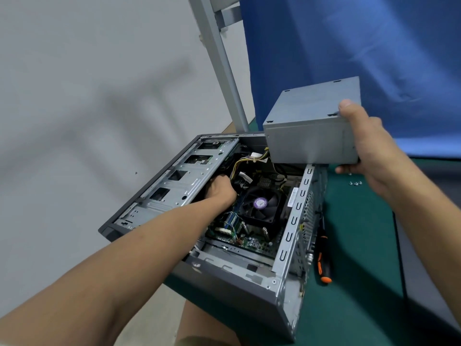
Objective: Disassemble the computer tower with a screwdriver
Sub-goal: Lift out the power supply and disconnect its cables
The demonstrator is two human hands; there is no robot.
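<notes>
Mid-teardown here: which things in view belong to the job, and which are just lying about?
Job: computer tower, power supply, cables, screwdriver, loose screws.
Lying about: blue cloth, grey metal post.

Open case [239,293]: room and obstructions
Grey box [311,126] held over far corner; cables [245,162], fan [260,203] and left hand [220,192] fill middle; screwdriver [323,260] on mat [356,245] alongside.

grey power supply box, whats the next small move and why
Probably have the left hand unplug the yellow-and-black cable bundle: it seems to run up under the grey metal power supply box the right hand holds above the open grey metal tower case.
</notes>
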